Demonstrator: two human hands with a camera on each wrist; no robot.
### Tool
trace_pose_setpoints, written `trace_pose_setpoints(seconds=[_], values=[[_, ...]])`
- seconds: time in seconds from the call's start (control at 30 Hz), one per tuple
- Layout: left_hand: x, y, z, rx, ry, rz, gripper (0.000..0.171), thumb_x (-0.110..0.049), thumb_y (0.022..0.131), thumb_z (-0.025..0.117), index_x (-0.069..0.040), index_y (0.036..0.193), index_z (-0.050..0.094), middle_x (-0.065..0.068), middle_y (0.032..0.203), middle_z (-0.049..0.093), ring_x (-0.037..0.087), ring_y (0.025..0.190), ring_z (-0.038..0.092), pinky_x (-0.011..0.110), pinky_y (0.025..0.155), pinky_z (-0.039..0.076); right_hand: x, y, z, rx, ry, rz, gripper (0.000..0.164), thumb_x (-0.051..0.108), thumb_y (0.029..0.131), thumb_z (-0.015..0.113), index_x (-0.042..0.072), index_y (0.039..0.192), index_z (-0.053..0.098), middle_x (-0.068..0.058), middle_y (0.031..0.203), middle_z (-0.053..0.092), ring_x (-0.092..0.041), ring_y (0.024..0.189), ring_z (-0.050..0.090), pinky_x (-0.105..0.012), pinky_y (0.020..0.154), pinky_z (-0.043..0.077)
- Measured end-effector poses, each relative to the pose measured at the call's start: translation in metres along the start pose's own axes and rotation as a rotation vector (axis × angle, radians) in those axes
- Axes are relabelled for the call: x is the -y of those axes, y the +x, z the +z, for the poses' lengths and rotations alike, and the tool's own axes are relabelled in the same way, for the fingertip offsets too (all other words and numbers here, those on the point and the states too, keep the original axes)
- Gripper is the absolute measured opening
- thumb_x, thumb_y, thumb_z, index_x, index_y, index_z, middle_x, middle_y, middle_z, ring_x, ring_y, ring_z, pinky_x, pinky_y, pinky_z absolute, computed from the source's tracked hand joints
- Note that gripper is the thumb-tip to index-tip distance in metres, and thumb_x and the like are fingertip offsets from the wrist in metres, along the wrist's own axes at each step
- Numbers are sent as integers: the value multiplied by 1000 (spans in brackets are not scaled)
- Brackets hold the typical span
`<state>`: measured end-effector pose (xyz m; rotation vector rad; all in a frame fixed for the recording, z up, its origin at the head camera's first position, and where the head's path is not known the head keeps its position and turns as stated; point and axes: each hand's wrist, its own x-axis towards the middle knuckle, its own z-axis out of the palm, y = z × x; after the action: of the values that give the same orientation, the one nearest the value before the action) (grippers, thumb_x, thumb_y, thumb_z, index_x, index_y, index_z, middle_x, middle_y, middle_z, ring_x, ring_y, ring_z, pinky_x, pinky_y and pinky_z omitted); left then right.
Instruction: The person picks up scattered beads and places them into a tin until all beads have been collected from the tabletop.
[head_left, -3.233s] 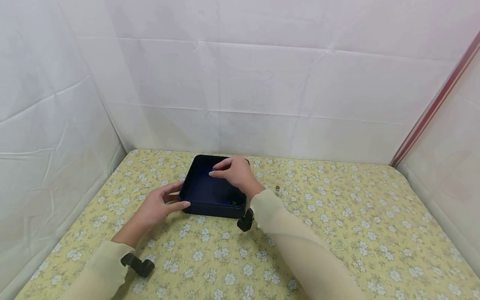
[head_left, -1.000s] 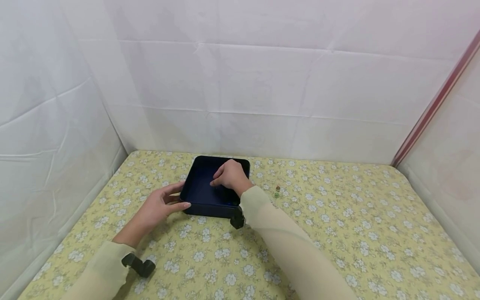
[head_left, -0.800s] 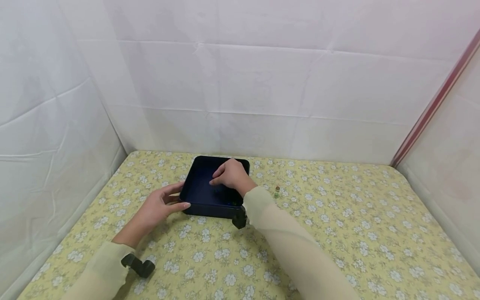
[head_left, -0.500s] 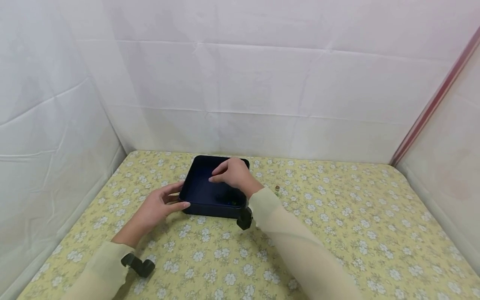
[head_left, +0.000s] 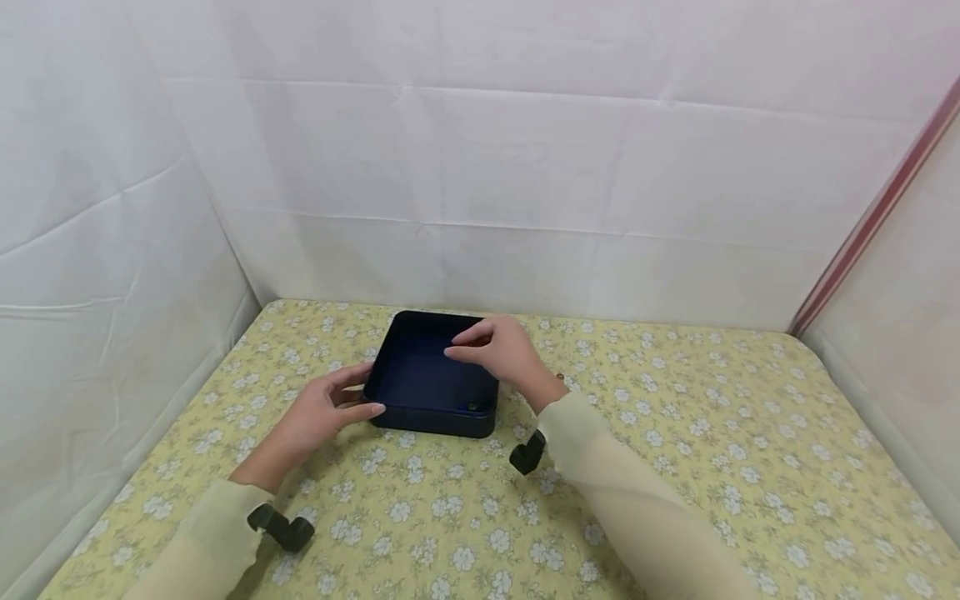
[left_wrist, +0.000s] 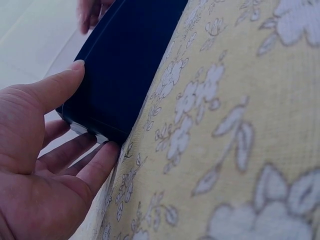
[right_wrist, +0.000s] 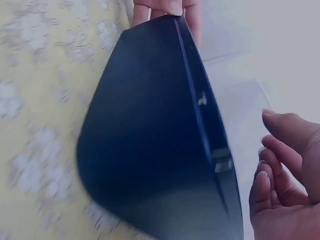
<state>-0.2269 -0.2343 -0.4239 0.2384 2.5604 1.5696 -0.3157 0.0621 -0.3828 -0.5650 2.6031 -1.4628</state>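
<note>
A square, open-topped dark blue box (head_left: pixel 427 375) stands on the cloth, its front wall towards me. My left hand (head_left: pixel 318 412) holds its near left corner, thumb on the front wall and fingers against the left side; the left wrist view shows this grip on the box (left_wrist: pixel 125 65) closely. My right hand (head_left: pixel 506 350) hovers above the box's right rim. In the right wrist view the right hand's thumb and index finger (right_wrist: pixel 287 122) stand apart with nothing visible between them. Small blue and yellow-green bits (head_left: pixel 471 407) lie in the box's near right corner.
A tiny brown-topped object (head_left: pixel 560 377) sits on the cloth right of the box, partly hidden by the right wrist. Yellow flowered cloth (head_left: pixel 450 517) covers the table. White sheets (head_left: pixel 525 167) enclose the back and sides.
The right hand, which pinched a small blue thing over the box 3.2 seconds ago, has moved right from low inside it, thumb and index finger now parted. Left hand and box stay put.
</note>
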Motion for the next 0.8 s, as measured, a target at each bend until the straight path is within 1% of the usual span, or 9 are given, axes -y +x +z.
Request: trace_pose_setpoints(seconds=[0.17, 0.27, 0.43, 0.47, 0.6, 0.7, 0.8], values=[[-1, 1, 1, 1, 9, -2, 83, -38, 93, 77, -16, 162, 35, 18, 162, 40, 41, 142, 49, 47, 102, 56, -15, -15, -15, -43, 78, 6, 28, 35, 89, 83, 18, 111, 81, 1, 113, 71, -17, 95, 68, -46, 87, 60], [-2, 0, 1, -4, 14, -9, 83, -37, 93, 77, -16, 162, 35, 18, 162, 40, 41, 141, 49, 47, 102, 56, -25, -22, -25, -80, 113, -9, 34, 36, 89, 82, 15, 114, 80, 0, 115, 72, -18, 98, 68, -48, 89, 60], [-3, -1, 1, -3, 21, -8, 83, -39, 94, 76, -16, 162, 34, 18, 162, 39, 42, 141, 49, 47, 102, 56, -37, -34, -39, -146, 141, -17, 34, 36, 89, 82, 15, 115, 80, -2, 117, 73, -19, 101, 69, -44, 88, 61], [-3, -1, 0, -3, 23, -5, 84, -39, 94, 76, -16, 162, 34, 18, 162, 39, 42, 141, 49, 47, 102, 56, -40, -36, -41, -155, 143, -14, 34, 35, 89, 82, 15, 115, 80, -2, 117, 73, -20, 101, 70, -46, 88, 61], [-2, -2, 0, -4, 26, 1, 83, -38, 94, 76, -16, 162, 34, 18, 162, 39, 42, 141, 50, 47, 101, 57, -51, -43, -49, -177, 113, -4, 36, 35, 89, 82, 12, 117, 79, -4, 120, 72, -21, 101, 70, -44, 86, 61], [-2, -1, 0, -3, 28, 2, 83, -38, 94, 76, -16, 162, 34, 19, 162, 40, 42, 141, 50, 46, 100, 57, -59, -47, -53, -186, 91, 16, 39, 36, 89, 82, 10, 118, 78, -5, 121, 72, -22, 100, 69, -41, 84, 61], [-2, 0, 0, -2, 28, 3, 83, -39, 94, 76, -16, 162, 35, 19, 162, 40, 42, 141, 50, 46, 100, 57, -65, -50, -56, -190, 82, 65, 41, 39, 88, 82, 11, 118, 78, -4, 121, 71, -21, 100, 68, -37, 83, 60]])
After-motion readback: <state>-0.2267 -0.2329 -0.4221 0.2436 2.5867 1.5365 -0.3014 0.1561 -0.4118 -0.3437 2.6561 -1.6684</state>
